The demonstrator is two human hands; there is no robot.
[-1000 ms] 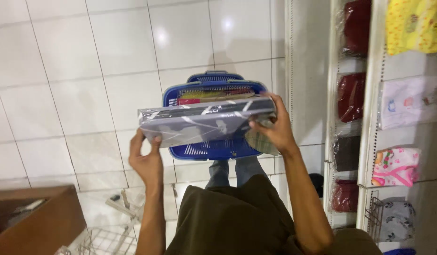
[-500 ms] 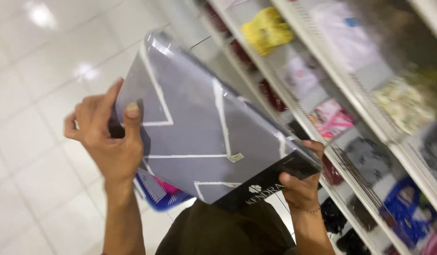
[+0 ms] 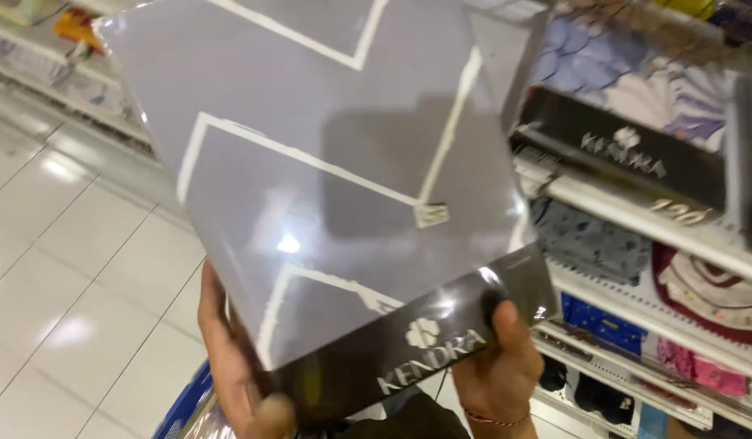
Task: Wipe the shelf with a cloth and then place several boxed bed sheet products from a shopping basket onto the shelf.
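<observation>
A large flat package (image 3: pixel 327 187) of grey fabric with white line pattern, wrapped in clear plastic with a black band along its lower edge, fills the middle of the head view. It is raised and tilted toward the shelves on the right. My left hand (image 3: pixel 229 366) grips its lower left edge from behind. My right hand (image 3: pixel 502 366), with a thin band at the wrist, holds the lower right corner by the black band. Below them a blue basket (image 3: pixel 185 402) peeks out at the bottom edge.
White wire shelves (image 3: pixel 652 215) on the right carry several packed fabric sets in blue, grey, red and pink. More shelving (image 3: pixel 59 73) with goods runs along the upper left. A glossy white tiled floor (image 3: pixel 75 268) lies to the left.
The package went from lying flat over the blue basket to being lifted and turned face up. It now sits closer to the shelves, and my left hand has shifted to its lower edge.
</observation>
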